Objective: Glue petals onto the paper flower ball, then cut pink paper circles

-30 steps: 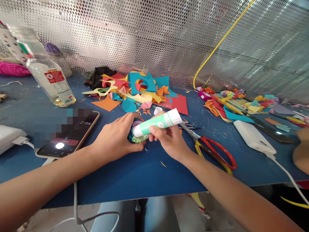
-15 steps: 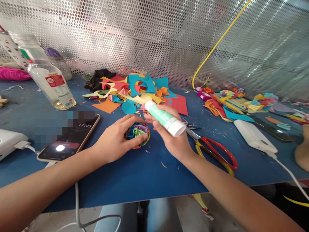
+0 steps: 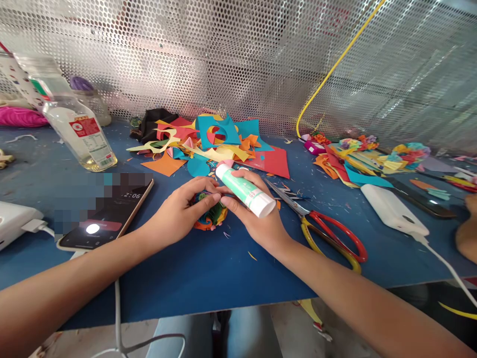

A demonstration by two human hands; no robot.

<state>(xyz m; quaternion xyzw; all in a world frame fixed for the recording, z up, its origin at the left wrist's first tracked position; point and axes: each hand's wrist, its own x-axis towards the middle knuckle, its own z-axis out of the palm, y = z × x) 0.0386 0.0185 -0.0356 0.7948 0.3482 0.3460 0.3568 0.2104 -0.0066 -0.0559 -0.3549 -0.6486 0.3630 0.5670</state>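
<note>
1. Across the whole bench lies a blue work surface [image 3: 208,278], backed at the far side by a perforated metal screen [image 3: 238,54] with a yellow cable [image 3: 328,74] running down it.
2. Far centre: a heap of coloured paper offcuts [image 3: 219,141]. Far right: a second pile of paper pieces and finished flowers [image 3: 372,156]. Neither blocks the hands.
3. Left arm enters from the near left; the left hand [image 3: 179,216] now closes over the paper flower [image 3: 210,216], fingers curled and pressed on its top, thumb at the near edge. Half a second ago the flower lay flat and open to view; it is now tipped up and partly covered.
4. Right hand [image 3: 261,219] grips the glue stick [image 3: 244,190], fingers wrapped round the barrel. The stick, pointing left across the flower a second ago, now points far-left with its tip just above the flower. Judgement: gluing appears done for this pass and the petals are being pressed.
5. Right of the hands, touching nothing: scissors [image 3: 328,233] with red and yellow handles, blades toward the right hand. A white power bank [image 3: 393,211] lies further right.
6. Left side: a phone [image 3: 108,216] on a cable, a clear bottle [image 3: 80,132] at far left.
7. Far right edge: part of another person's hand [image 3: 467,233].
</note>
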